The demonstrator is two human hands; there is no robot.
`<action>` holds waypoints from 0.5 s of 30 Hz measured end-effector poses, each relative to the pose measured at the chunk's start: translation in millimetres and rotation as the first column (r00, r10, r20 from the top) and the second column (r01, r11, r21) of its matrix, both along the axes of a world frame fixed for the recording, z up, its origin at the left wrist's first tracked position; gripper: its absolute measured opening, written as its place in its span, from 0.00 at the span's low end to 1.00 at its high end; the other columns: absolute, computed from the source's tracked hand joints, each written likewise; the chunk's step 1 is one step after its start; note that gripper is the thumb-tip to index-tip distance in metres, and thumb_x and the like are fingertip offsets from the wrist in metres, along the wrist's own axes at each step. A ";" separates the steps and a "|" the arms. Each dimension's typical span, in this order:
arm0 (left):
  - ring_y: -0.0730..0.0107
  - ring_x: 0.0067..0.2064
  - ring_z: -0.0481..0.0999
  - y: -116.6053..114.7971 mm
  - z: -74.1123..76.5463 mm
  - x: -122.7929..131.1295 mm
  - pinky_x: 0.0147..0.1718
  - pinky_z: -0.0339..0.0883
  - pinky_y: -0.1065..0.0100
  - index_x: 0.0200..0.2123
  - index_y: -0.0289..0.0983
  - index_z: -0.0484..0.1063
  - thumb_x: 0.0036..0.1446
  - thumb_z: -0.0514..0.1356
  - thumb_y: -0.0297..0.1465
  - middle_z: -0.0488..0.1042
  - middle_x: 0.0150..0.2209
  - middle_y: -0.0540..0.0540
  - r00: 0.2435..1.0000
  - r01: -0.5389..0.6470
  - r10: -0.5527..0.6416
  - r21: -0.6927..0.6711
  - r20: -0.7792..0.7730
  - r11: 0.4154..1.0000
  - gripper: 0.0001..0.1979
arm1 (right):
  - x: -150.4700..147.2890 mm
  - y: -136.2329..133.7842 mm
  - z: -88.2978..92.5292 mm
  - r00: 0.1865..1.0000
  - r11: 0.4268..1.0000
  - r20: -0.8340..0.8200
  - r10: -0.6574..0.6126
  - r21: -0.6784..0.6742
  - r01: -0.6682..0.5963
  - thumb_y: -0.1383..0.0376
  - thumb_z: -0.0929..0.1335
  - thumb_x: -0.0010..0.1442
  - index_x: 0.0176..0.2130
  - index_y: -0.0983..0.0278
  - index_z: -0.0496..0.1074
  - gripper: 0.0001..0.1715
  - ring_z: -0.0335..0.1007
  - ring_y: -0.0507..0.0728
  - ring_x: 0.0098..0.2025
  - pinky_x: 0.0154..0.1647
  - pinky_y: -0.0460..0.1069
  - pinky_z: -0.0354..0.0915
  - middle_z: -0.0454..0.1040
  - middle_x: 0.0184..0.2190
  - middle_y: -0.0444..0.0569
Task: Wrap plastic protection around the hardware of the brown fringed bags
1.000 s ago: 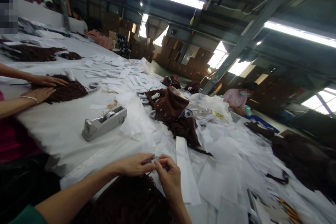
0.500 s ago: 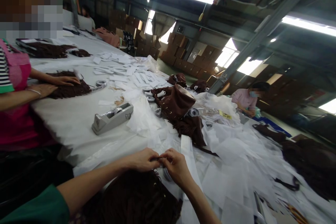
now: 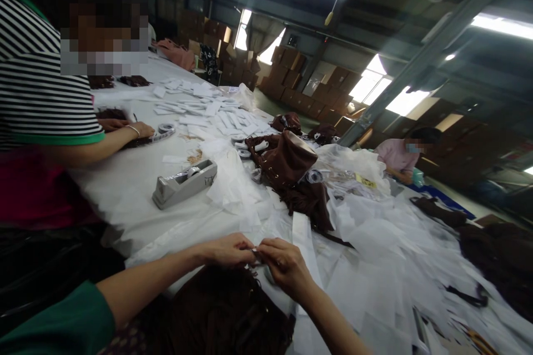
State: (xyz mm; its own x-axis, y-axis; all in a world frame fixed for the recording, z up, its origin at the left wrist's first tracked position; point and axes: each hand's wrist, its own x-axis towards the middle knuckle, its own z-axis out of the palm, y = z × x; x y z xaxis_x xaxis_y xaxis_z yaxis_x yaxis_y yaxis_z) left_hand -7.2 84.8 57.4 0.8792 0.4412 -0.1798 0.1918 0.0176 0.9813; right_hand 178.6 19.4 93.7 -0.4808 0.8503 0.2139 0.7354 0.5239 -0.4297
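My left hand and my right hand meet fingertip to fingertip just above a dark brown fringed piece lying at the table's near edge. Both pinch a small whitish item between them that is too small to name. A long white paper strip lies on the table just right of my right hand. My left sleeve is green.
A grey tape dispenser sits on the white table. A brown bag lies among white paper sheets. A person in a striped top works at the left, their hand by a tape roll. Another person sits across the table.
The view has swung left, bringing the striped-top person closer into frame. My hands stay pinched together over the brown fringed piece with little movement.
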 end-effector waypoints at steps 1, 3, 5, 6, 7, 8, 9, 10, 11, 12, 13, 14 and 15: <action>0.78 0.18 0.54 1.1 -1.5 0.4 0.17 0.43 0.72 0.22 0.36 0.63 0.52 0.53 0.37 0.57 0.15 0.56 1.000 -0.009 0.009 -0.023 -0.002 1.000 0.12 | 0.3 0.6 3.6 0.999 0.999 0.034 0.039 0.006 -0.039 0.70 0.59 0.64 0.40 0.60 0.74 0.16 0.69 0.54 0.35 0.36 0.47 0.65 0.74 0.33 0.48; 0.78 0.17 0.53 3.3 -7.5 3.9 0.16 0.43 0.72 0.23 0.36 0.63 0.52 0.54 0.38 0.56 0.15 0.56 0.999 -0.040 0.041 -0.065 0.016 0.997 0.12 | -0.2 1.1 6.9 0.987 0.991 0.116 0.112 0.060 -0.119 0.71 0.59 0.63 0.42 0.62 0.73 0.16 0.67 0.54 0.36 0.37 0.48 0.65 0.73 0.34 0.50; 0.79 0.16 0.53 5.1 -16.2 9.7 0.15 0.44 0.73 0.23 0.37 0.62 0.51 0.55 0.39 0.57 0.14 0.57 0.995 -0.087 0.092 -0.110 0.045 0.990 0.12 | -1.8 0.9 4.8 0.966 0.978 0.218 0.137 0.126 -0.167 0.71 0.59 0.63 0.43 0.64 0.71 0.14 0.66 0.56 0.37 0.40 0.50 0.64 0.71 0.36 0.52; 0.79 0.16 0.53 5.8 -20.7 12.8 0.15 0.45 0.73 0.23 0.37 0.61 0.51 0.55 0.39 0.57 0.14 0.57 0.991 -0.116 0.125 -0.137 0.056 0.984 0.13 | -2.7 0.7 2.1 0.956 0.974 0.267 0.120 0.157 -0.166 0.70 0.59 0.64 0.44 0.66 0.71 0.13 0.65 0.57 0.39 0.41 0.51 0.64 0.71 0.37 0.54; 0.79 0.16 0.54 6.3 -25.0 15.7 0.15 0.46 0.73 0.23 0.37 0.60 0.50 0.55 0.40 0.57 0.14 0.57 0.986 -0.144 0.157 -0.170 0.063 0.975 0.13 | -3.5 0.7 -1.6 0.947 0.970 0.308 0.088 0.189 -0.152 0.70 0.59 0.64 0.44 0.67 0.70 0.13 0.64 0.58 0.39 0.41 0.52 0.64 0.70 0.38 0.55; 0.79 0.16 0.54 6.8 -28.6 18.0 0.15 0.46 0.74 0.23 0.37 0.60 0.50 0.55 0.40 0.57 0.15 0.57 0.980 -0.169 0.186 -0.208 0.068 0.963 0.13 | -4.0 0.9 -5.8 0.939 0.966 0.341 0.047 0.223 -0.130 0.69 0.59 0.64 0.45 0.68 0.69 0.13 0.64 0.58 0.40 0.41 0.53 0.64 0.70 0.39 0.56; 0.79 0.16 0.54 7.4 -31.4 19.5 0.15 0.46 0.74 0.23 0.37 0.60 0.50 0.55 0.40 0.58 0.15 0.57 0.975 -0.187 0.211 -0.251 0.072 0.950 0.13 | -4.0 1.5 -10.2 0.931 0.960 0.365 0.004 0.260 -0.106 0.69 0.59 0.64 0.46 0.69 0.69 0.14 0.63 0.59 0.40 0.42 0.54 0.63 0.70 0.41 0.57; 0.79 0.16 0.55 8.2 -33.3 20.3 0.15 0.46 0.75 0.24 0.37 0.61 0.50 0.55 0.41 0.59 0.16 0.56 0.970 -0.199 0.231 -0.295 0.077 0.934 0.13 | -3.5 2.5 -14.6 0.925 0.950 0.379 -0.031 0.297 -0.090 0.69 0.59 0.64 0.47 0.70 0.68 0.15 0.63 0.60 0.40 0.42 0.55 0.63 0.70 0.42 0.58; 0.79 0.17 0.56 9.0 -34.3 20.5 0.15 0.47 0.75 0.24 0.36 0.61 0.50 0.54 0.41 0.60 0.17 0.56 0.966 -0.205 0.244 -0.332 0.081 0.921 0.13 | -2.6 3.8 -18.7 0.920 0.940 0.388 -0.053 0.330 -0.084 0.70 0.59 0.64 0.49 0.70 0.67 0.16 0.63 0.60 0.41 0.44 0.56 0.62 0.70 0.43 0.58; 0.79 0.17 0.57 9.9 -34.4 20.2 0.16 0.48 0.75 0.24 0.36 0.62 0.51 0.53 0.42 0.61 0.18 0.55 0.963 -0.208 0.254 -0.356 0.086 0.911 0.14 | -1.3 5.2 -22.5 0.918 0.930 0.390 -0.065 0.357 -0.086 0.70 0.58 0.64 0.49 0.70 0.67 0.16 0.63 0.60 0.42 0.46 0.57 0.61 0.70 0.44 0.58; 0.79 0.18 0.57 10.7 -33.8 19.9 0.16 0.48 0.75 0.24 0.35 0.62 0.51 0.53 0.42 0.61 0.18 0.54 0.961 -0.210 0.260 -0.365 0.092 0.907 0.15 | 0.1 6.3 -25.7 0.919 0.922 0.389 -0.070 0.377 -0.089 0.71 0.58 0.64 0.50 0.70 0.67 0.17 0.63 0.61 0.43 0.48 0.58 0.59 0.70 0.45 0.58; 0.79 0.18 0.58 10.8 -32.8 19.8 0.17 0.48 0.75 0.24 0.35 0.62 0.52 0.53 0.43 0.61 0.18 0.54 0.960 -0.212 0.263 -0.364 0.098 0.907 0.16 | 1.3 6.7 -28.4 0.922 0.917 0.380 -0.075 0.390 -0.087 0.71 0.58 0.64 0.51 0.69 0.66 0.17 0.63 0.60 0.44 0.51 0.59 0.57 0.70 0.46 0.58; 0.79 0.18 0.57 10.1 -31.6 20.3 0.17 0.48 0.75 0.24 0.35 0.62 0.52 0.54 0.44 0.60 0.18 0.54 0.958 -0.214 0.266 -0.356 0.103 0.910 0.17 | 2.0 5.7 -30.6 0.927 0.915 0.366 -0.085 0.397 -0.073 0.71 0.59 0.64 0.52 0.69 0.66 0.17 0.63 0.60 0.45 0.53 0.60 0.56 0.70 0.47 0.58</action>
